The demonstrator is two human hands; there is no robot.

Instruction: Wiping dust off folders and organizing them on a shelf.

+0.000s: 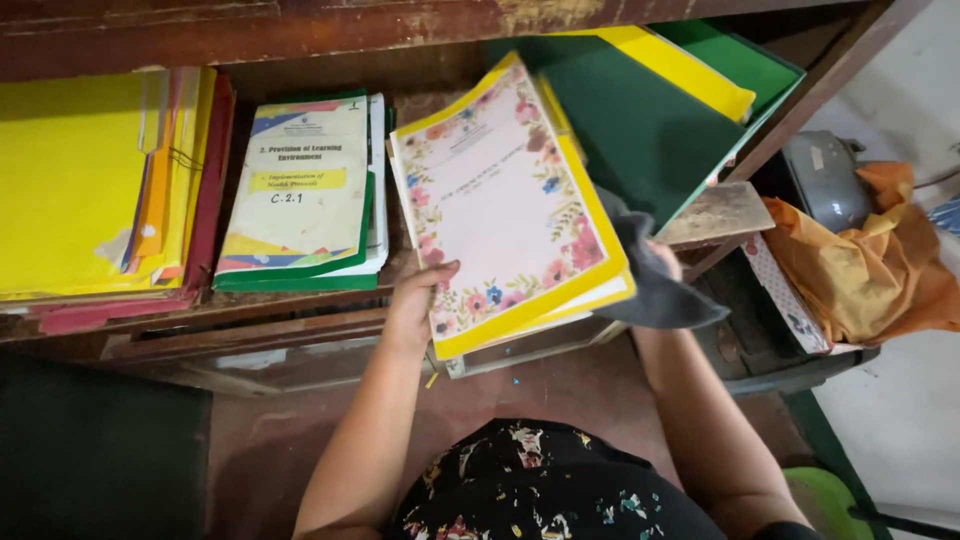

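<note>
on the shelf (300, 312) far left lies a stack of yellow folders (75, 180), flat, then a booklet pile (300, 195). the left hand (415, 300) grips the bottom edge of a floral folder (500, 200), tilting it up off the shelf, seemingly to bare what lies behind. the right hand (662, 262) is closed on a grey cloth (655, 285), tucked under a green folder (640, 125) beside it. an orange bag (870, 260) sits far right.

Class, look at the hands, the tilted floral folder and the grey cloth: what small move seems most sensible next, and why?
Probably sweep the grey cloth in the right hand under the floral folder. The left hand props that folder up at its lower edge, exposing the shelf beneath.
</note>
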